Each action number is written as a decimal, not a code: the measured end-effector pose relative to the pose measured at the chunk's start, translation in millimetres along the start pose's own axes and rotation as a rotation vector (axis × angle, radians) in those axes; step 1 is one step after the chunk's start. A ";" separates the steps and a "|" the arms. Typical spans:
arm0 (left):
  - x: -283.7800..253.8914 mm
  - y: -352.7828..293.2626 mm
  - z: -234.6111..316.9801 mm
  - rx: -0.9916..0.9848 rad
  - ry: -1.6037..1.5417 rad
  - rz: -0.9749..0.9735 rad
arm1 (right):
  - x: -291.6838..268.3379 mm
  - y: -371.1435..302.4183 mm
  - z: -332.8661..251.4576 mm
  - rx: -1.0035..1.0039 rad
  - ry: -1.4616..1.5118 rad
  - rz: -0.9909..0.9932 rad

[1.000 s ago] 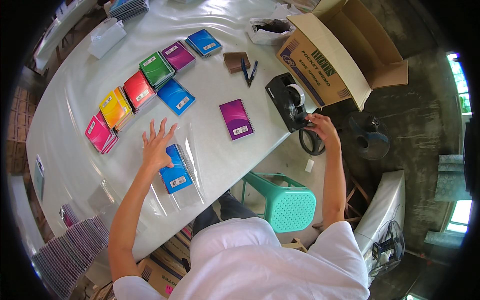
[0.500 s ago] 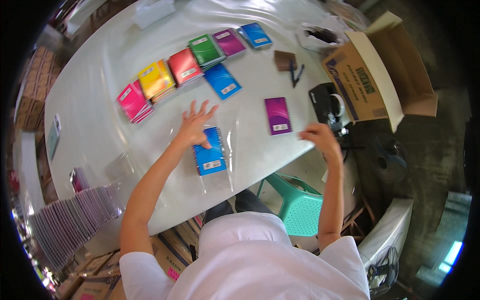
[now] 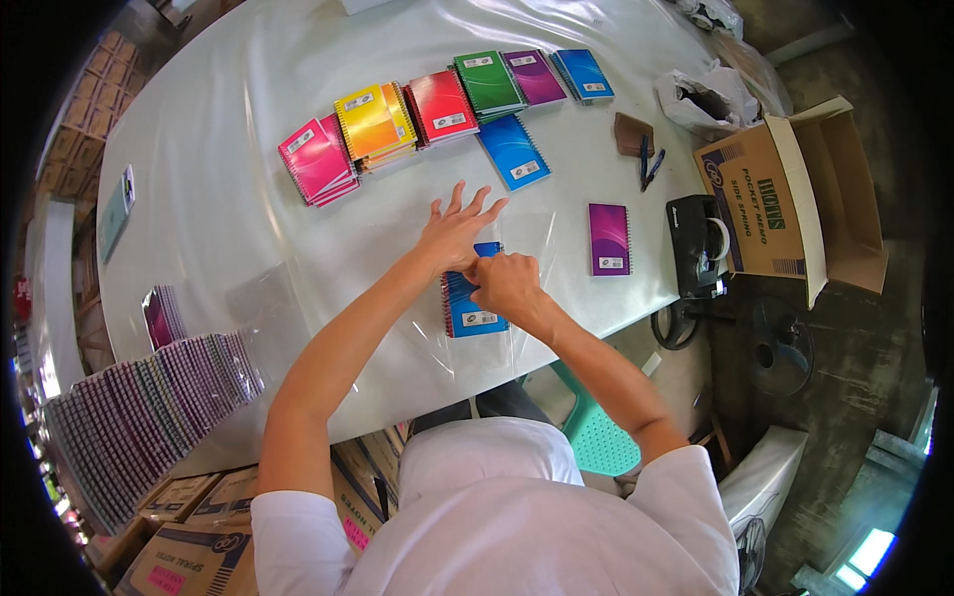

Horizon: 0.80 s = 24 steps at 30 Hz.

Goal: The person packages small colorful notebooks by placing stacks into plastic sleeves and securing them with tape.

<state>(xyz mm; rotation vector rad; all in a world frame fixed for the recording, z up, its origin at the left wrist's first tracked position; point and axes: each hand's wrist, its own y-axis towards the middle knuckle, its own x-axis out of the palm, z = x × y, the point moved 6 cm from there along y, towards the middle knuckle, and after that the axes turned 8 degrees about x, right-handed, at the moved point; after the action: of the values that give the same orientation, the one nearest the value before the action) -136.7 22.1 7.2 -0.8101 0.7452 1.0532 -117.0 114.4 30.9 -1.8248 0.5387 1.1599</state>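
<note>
Seen from above at a white oval table [image 3: 229,199]: left hand [image 3: 454,230] spread flat, fingers fanned wide and gripping nothing, palm pressing down on the top end of a blue spiral notebook [image 3: 469,303] inside a clear plastic sleeve [image 3: 527,233]. Right hand [image 3: 505,283] curled over the same notebook, just right of the left hand and touching it, fingertips pinched together at the notebook's upper edge; whether on the sleeve or the cover cannot be told.

Beyond the blue notebook, toward the far side of the table: a row of spiral notebooks, pink [image 3: 318,161], yellow [image 3: 373,121], red [image 3: 440,104], green [image 3: 489,84], purple [image 3: 535,76] and blue [image 3: 582,74], with another blue one [image 3: 514,151] lying nearer. To its right, apart: a purple notebook [image 3: 608,238], then a black tape dispenser [image 3: 696,243] and an open cardboard box [image 3: 785,199]. Far to its left, at the table edge: stacked notebooks [image 3: 149,397] fanned in a long pile.
</note>
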 end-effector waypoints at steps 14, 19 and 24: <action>27.4 -154.7 -39.2 -0.106 0.053 0.224 | 32.8 -77.9 158.1 0.358 0.398 -0.422; -14.3 -171.3 -58.0 -0.300 0.211 0.420 | 9.1 -74.3 161.1 0.223 0.424 0.041; 37.9 -113.5 -14.6 -0.400 -0.070 0.302 | 33.2 -8.3 79.0 -0.068 0.925 0.059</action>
<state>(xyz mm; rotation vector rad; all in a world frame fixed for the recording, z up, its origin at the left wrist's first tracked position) -20.2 -4.9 -8.2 -1.0138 0.6159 1.5252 -134.5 188.9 -8.4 -2.3664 1.0731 0.2967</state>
